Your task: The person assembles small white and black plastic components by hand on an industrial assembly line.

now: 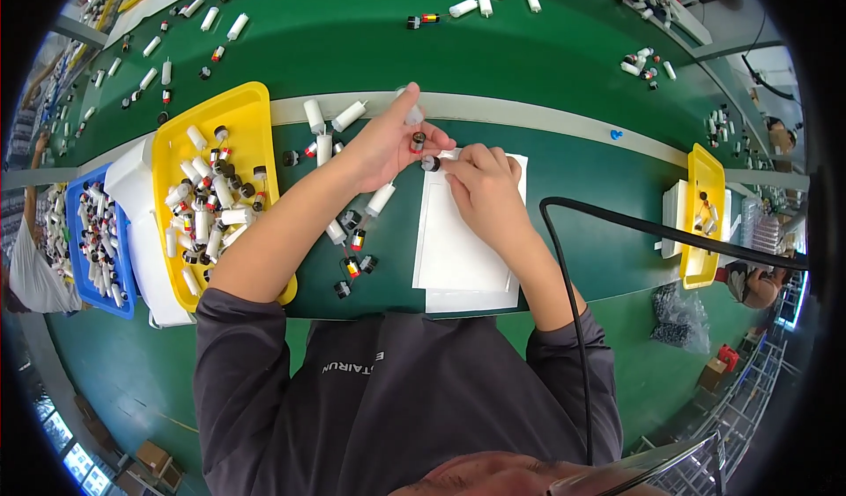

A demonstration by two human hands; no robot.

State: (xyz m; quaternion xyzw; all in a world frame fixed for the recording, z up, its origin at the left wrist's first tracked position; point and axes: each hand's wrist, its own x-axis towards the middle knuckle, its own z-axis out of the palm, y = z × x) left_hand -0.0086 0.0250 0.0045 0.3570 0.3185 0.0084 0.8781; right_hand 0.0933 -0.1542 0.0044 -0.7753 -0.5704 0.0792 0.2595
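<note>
My left hand [384, 144] is closed around a translucent plastic cylinder [411, 108], which shows beside the raised thumb. A small dark cylindrical part [418, 142] sits at the same hand's fingers. Just below it is a small black round cap [430, 163], pinched at the fingertips of my right hand [483, 183]. My right hand is above white sheets [463, 249] on the green table. Near my left wrist lie white cylinders [381, 199] and several small black, red and yellow parts [352, 267].
To the left, a yellow tray [264, 113] and a blue tray [129, 289] hold many similar pieces. A pale rail [564, 126] separates the table from a green belt [352, 38] with scattered pieces. A black cable [652, 225] arches at right, before another yellow tray [696, 271].
</note>
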